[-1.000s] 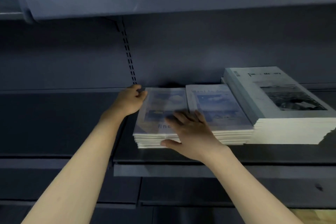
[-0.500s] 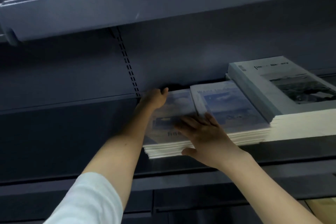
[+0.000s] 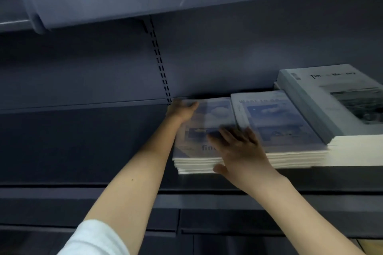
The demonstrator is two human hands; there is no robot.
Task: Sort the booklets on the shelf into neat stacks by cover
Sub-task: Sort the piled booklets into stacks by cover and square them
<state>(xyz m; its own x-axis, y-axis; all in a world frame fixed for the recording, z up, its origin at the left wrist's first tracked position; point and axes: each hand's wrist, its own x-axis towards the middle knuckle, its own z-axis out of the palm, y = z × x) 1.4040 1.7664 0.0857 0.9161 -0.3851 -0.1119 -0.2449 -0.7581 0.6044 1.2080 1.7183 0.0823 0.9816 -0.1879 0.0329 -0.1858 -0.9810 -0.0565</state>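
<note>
Squaring the left-hand stack of blue-and-white paper booklets (image 3: 204,130) on the dark grey metal shelf (image 3: 124,190).

The left hand (image 3: 181,108) curled over the stack's far left corner, while the right hand (image 3: 238,149) lay flat, fingers (image 3: 222,133) straight on the cover and thumb at the near edge. Compared with a second earlier, both hands sat in much the same places, suggesting fine alignment. Right of the fingers lay the blue-sky-cover stack (image 3: 275,122), then the taller grey-cover stack (image 3: 335,99).

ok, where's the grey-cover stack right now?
In the head view, the grey stack sits at the far right of the shelf, directly beside the middle blue stack and taller than it, clear of both hands.
</note>
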